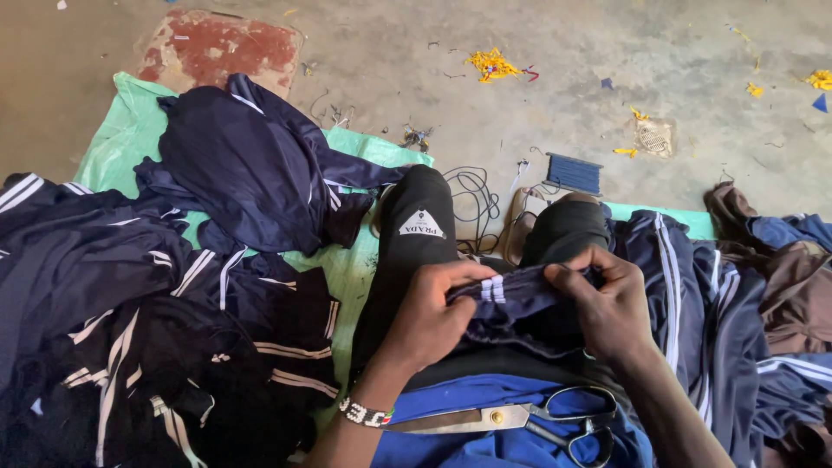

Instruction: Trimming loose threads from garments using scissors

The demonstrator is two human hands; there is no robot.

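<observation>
A dark navy garment piece with white stripes (511,299) is stretched over my lap between both hands. My left hand (433,308) pinches its left end, and a beaded bracelet sits on that wrist. My right hand (607,303) grips its right end, thumb on top. Large metal scissors (520,420) lie on the blue cloth on my lap, just below my hands, touched by neither. My legs in black trousers stretch forward beneath the garment.
A big heap of navy striped garments (147,303) lies at my left on a green sheet (130,130). More striped navy and brown clothes (745,295) are piled at my right. A black cord (472,204), a blue thread spool (574,173) and yellow scraps lie on the concrete floor ahead.
</observation>
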